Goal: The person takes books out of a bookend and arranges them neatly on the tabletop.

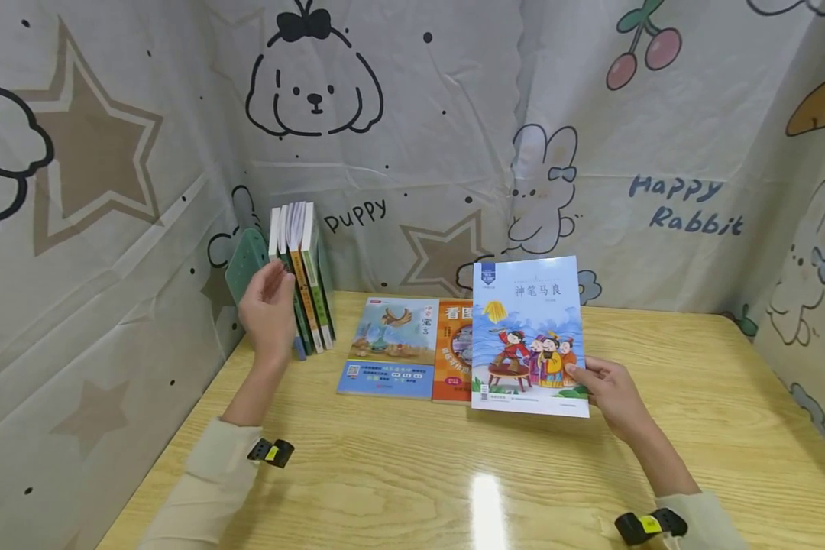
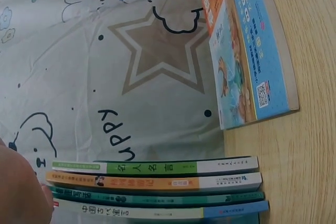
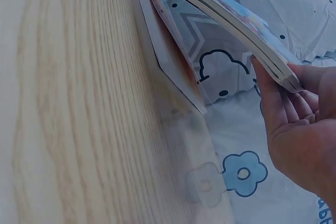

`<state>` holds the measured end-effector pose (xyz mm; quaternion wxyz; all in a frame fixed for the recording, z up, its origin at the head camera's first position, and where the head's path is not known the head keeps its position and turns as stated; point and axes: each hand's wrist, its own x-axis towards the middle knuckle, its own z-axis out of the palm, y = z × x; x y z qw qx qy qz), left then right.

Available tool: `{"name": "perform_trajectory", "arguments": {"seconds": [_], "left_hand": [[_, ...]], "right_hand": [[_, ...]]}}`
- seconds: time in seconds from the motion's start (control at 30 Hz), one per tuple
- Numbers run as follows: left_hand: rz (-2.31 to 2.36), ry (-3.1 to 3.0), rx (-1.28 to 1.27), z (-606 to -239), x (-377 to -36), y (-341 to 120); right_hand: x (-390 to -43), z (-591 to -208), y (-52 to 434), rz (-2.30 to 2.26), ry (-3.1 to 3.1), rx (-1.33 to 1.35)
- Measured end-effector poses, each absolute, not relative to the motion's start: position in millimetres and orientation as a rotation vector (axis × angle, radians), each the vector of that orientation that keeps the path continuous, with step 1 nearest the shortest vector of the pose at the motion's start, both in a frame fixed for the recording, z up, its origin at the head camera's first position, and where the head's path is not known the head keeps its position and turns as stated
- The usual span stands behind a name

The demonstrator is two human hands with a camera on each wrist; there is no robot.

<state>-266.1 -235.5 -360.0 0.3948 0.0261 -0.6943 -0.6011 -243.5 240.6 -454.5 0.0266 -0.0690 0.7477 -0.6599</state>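
An upright row of slim paperback books with green, orange and white spines (image 1: 302,286) is stood on a pale wood-grain table (image 1: 385,473), with a flat green panel (image 1: 245,263) placed at its left. Beside the row's upper end the left hand (image 1: 270,313) is held with bent fingers; whether a book is grasped by it cannot be told. Well to the right of the row, a light-blue paperback picturing costumed figures (image 1: 525,344) is grasped by the right hand (image 1: 612,389), its right edge pinched between thumb and fingers, and is held raised off the table. Nearer the row, a blue paperback with a painted cover (image 1: 388,347) is laid flat, and just beyond it lies an orange paperback (image 1: 451,351), partly hidden by the raised book in the head view.
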Motion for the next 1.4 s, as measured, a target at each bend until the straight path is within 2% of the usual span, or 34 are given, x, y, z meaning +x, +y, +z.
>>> {"name": "perform_trajectory", "arguments": {"seconds": [0.77, 1.4], "left_hand": [[-1.590, -1.948, 0.196, -363.3, -283.1, -245.5], [-1.587, -1.924, 0.152, -366.6, -295.0, -253.8]], "right_hand": [[-241.7, -461.7, 273.2, -1.989, 2.277, -0.081], [-245.5, -474.8, 298.2, -1.922, 2.287, 0.029]]}}
